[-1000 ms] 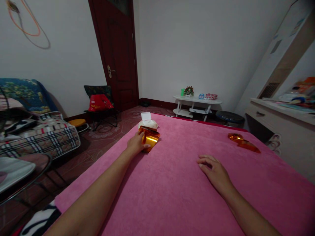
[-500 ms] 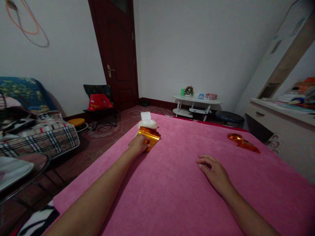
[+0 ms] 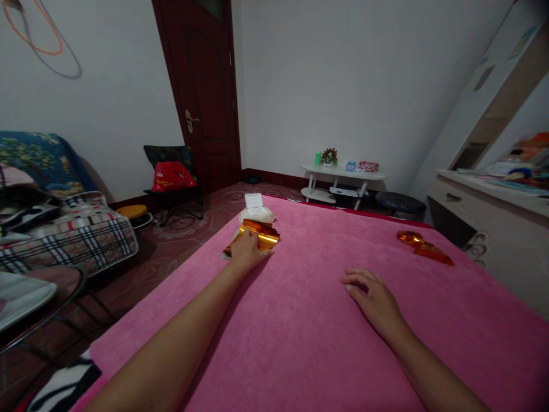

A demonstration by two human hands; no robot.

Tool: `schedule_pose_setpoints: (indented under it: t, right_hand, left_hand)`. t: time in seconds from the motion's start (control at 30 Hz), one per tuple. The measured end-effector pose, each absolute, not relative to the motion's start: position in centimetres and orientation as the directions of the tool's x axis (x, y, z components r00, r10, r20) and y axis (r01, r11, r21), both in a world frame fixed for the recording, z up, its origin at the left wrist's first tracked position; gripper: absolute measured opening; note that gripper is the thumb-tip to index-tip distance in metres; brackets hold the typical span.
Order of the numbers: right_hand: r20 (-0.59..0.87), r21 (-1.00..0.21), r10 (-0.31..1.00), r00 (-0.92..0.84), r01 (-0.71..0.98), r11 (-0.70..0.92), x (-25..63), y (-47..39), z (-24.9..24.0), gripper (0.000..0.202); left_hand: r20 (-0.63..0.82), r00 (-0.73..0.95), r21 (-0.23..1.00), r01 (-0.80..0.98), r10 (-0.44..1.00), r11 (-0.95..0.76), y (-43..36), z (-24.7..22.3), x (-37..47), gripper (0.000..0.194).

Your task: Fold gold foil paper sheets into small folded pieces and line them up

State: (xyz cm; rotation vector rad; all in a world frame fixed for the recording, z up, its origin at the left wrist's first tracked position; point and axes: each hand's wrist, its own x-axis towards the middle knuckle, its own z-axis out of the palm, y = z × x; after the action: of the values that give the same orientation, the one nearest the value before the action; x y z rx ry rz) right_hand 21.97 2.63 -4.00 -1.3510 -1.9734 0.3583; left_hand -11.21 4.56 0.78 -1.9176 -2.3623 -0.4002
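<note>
A pink cloth (image 3: 300, 343) covers the worktop from the near edge to a far edge trimmed in dark red, and most of it lies bare between and around the two arms. Its left edge runs diagonally beside a patterned red floor (image 3: 189, 229); a pale cabinet (image 3: 484, 212) stands close along the right side. Beyond the far edge are a white wall, a dark door (image 3: 206, 97), a folding chair (image 3: 171, 177) and a low white table (image 3: 343, 177). The left hand (image 3: 247, 254) lies flat with fingers spread on a sheet of gold foil (image 3: 257, 234), near the far left edge. A white wipes pack (image 3: 256, 213) with its lid up sits just behind the foil. The right hand (image 3: 371, 297) rests loosely open on bare cloth, holding nothing. Crumpled foil scraps (image 3: 422, 247) lie well apart, near the far right edge.
</note>
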Motion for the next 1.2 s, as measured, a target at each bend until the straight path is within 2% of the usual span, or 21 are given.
schedule_pose_setpoints:
  t: [0.17, 0.37, 0.53, 0.77, 0.93, 1.03, 1.1, 1.2]
  right_hand:
    - [0.396, -0.574, 0.894, -0.21, 0.703, 0.42, 22.0, 2.7, -4.0, 0.018]
    - [0.39, -0.581, 0.899, -0.201, 0.703, 0.409, 22.0, 2.7, -4.0, 0.017]
    - [0.406, -0.576, 0.891, -0.204, 0.7, 0.422, 22.0, 2.6, -4.0, 0.018]
    - [0.393, -0.579, 0.897, -0.201, 0.704, 0.411, 21.8, 2.3, -3.6, 0.019]
    - [0.393, -0.576, 0.898, -0.198, 0.708, 0.408, 21.7, 2.1, -3.4, 0.019]
    - [0.397, -0.573, 0.895, -0.201, 0.708, 0.413, 21.6, 2.0, -3.3, 0.019]
    - [0.401, -0.571, 0.894, -0.2, 0.709, 0.415, 21.5, 2.0, -3.3, 0.019]
    - [0.402, -0.568, 0.893, -0.201, 0.71, 0.416, 21.6, 2.0, -3.4, 0.019]
  left_hand:
    - [0.212, -0.225, 0.177, 0.966, 0.951, 0.189, 4.6, 0.8, -11.4, 0.064]
    - [0.169, -0.28, 0.23, 0.943, 0.945, 0.239, 4.8, 1.0, -11.8, 0.037]
    - [0.147, -0.27, 0.253, 0.94, 0.952, 0.228, 4.8, 1.2, -12.1, 0.042]
    - [0.12, -0.232, 0.255, 0.947, 0.965, 0.196, 4.8, 1.2, -12.9, 0.037]
    - [0.12, -0.237, 0.243, 0.949, 0.964, 0.203, 4.6, 1.2, -13.4, 0.062]
    - [0.096, -0.183, 0.227, 0.961, 0.978, 0.157, 4.3, 1.5, -13.5, 0.075]
    - [0.075, -0.135, 0.214, 0.97, 0.988, 0.116, 4.0, 1.8, -13.5, 0.072]
    - [0.041, -0.109, 0.187, 0.977, 0.993, 0.099, 3.6, 2.5, -13.2, 0.055]
